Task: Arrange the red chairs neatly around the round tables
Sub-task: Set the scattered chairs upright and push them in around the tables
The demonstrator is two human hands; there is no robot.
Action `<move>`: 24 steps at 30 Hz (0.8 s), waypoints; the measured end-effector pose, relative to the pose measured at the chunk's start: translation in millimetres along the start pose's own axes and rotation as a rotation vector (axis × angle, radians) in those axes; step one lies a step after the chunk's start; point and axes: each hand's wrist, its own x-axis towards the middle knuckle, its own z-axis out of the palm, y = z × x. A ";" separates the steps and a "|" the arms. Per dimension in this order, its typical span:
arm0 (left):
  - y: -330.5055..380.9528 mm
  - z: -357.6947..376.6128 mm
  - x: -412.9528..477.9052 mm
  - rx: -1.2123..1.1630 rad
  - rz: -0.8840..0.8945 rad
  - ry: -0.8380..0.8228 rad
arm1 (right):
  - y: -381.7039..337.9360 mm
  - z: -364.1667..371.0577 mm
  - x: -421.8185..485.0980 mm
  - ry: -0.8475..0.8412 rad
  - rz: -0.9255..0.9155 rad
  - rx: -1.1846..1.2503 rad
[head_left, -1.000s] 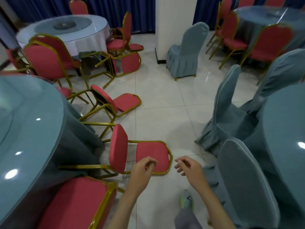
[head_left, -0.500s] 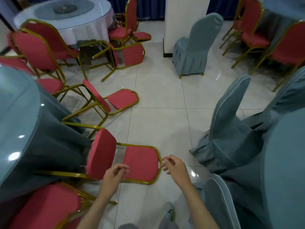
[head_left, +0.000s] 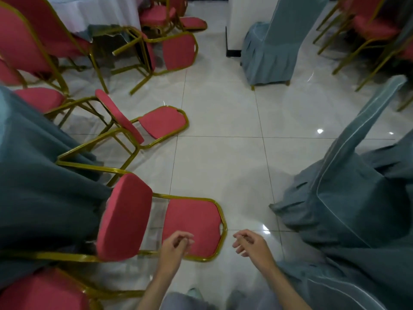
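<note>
Head view is showing the left hand [head_left: 176, 246] and right hand [head_left: 251, 243] hovering, loosely curled and empty, near a tipped-over red chair [head_left: 192, 220].

left hand [head_left: 176, 247] now over fallen chair [head_left: 192, 220] backrest | right hand [head_left: 250, 245] now apart from its frame

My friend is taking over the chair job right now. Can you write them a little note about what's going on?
Left hand: holds nothing, fingers loosely curled, near the backrest of the nearest tipped chair.
Right hand: holds nothing, just beside that chair's gold frame.
Chairs: the nearest tipped chair lies by the grey-clothed table; the second tipped chair and third tipped chair lie further on.
Done: upright red chairs stand at the far left.
Left: stand all three up and set them at the tables.
</note>
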 end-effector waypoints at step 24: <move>-374.2 181.7 374.0 0.223 0.190 -0.120 | 422.7 142.8 401.5 0.039 0.176 -0.059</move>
